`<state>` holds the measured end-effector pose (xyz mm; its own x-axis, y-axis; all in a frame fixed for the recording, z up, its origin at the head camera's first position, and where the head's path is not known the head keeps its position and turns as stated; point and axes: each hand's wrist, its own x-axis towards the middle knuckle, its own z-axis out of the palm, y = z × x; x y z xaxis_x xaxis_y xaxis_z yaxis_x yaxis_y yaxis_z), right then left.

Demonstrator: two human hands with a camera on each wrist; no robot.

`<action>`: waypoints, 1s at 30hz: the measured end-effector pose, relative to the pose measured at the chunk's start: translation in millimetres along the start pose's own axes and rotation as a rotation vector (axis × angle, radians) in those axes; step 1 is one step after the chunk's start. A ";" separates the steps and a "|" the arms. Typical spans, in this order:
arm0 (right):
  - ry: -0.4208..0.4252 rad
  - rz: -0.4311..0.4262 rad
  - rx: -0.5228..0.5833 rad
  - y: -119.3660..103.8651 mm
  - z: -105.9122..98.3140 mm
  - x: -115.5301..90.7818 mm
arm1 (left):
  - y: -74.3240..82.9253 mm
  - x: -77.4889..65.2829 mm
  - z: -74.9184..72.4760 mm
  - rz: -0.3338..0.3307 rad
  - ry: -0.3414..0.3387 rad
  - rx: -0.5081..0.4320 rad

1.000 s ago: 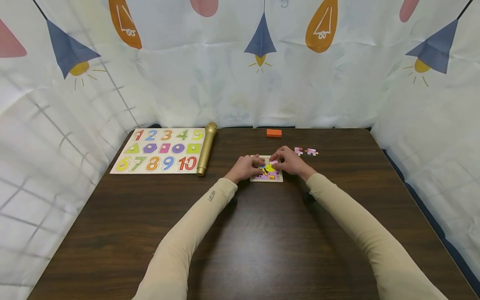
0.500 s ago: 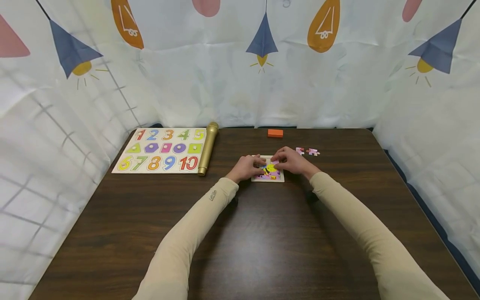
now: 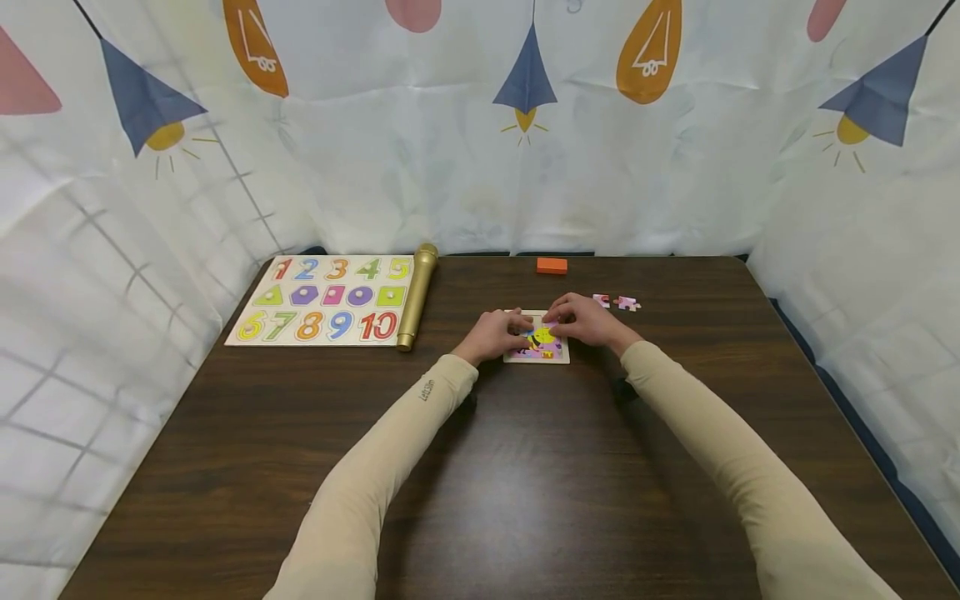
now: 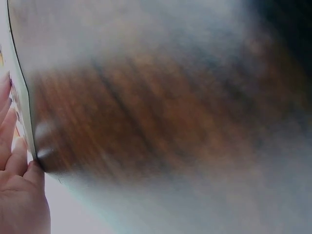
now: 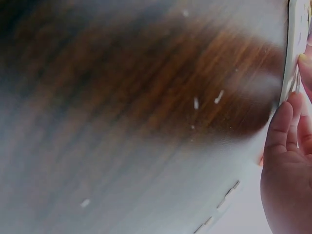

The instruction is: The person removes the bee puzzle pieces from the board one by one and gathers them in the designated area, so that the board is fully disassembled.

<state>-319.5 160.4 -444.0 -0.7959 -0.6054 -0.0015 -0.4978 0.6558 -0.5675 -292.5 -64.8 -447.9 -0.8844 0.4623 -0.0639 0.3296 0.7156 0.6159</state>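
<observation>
A small jigsaw puzzle in a pale square tray (image 3: 557, 361) lies at the far middle of the table, showing a yellow figure on pink. Over its left side rests my left hand (image 3: 491, 335), thumb and fingers apart on the picture. My right hand (image 3: 588, 322) reaches in at the upper right, pinching a jigsaw piece (image 5: 295, 80) between thumb and fingertips, largely hidden in the head view. Both wrist views catch the tray edge-on, with the left hand (image 4: 22, 200) and right hand (image 5: 287, 180) at its sides. Two loose jigsaw pieces (image 3: 627, 303) lie beyond the right hand.
At the back left lies a number and shape board (image 3: 318, 298), with a gold microphone-shaped tube (image 3: 416, 298) along its right edge. An orange block (image 3: 552, 266) sits near the table's (image 3: 525, 467) far edge. Printed white curtains surround the table.
Both hands stay at the tray, with barely any finger movement. The head view has shifted slightly, so the whole scene sits a little further right.
</observation>
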 end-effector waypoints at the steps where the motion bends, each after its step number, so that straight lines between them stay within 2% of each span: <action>1: 0.000 -0.002 0.000 0.1 0.1 -0.5 | 0.3 -0.1 -0.2 -0.005 -0.003 -0.005; 12: 0.005 -0.020 0.015 4.6 -0.4 -2.6 | 0.3 0.1 -1.1 0.001 -0.003 -0.004; 23: 0.019 0.045 0.073 8.4 -8.2 -8.2 | 1.6 -0.3 -1.4 -0.012 -0.015 -0.016; 30: 0.073 0.143 0.100 17.2 -18.6 -15.1 | 1.8 0.3 -0.6 0.001 -0.004 -0.001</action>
<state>-322.4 189.2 -438.5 -0.8807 -0.4727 -0.0304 -0.3440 0.6824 -0.6449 -292.3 -63.7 -446.3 -0.8828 0.4651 -0.0662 0.3303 0.7146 0.6166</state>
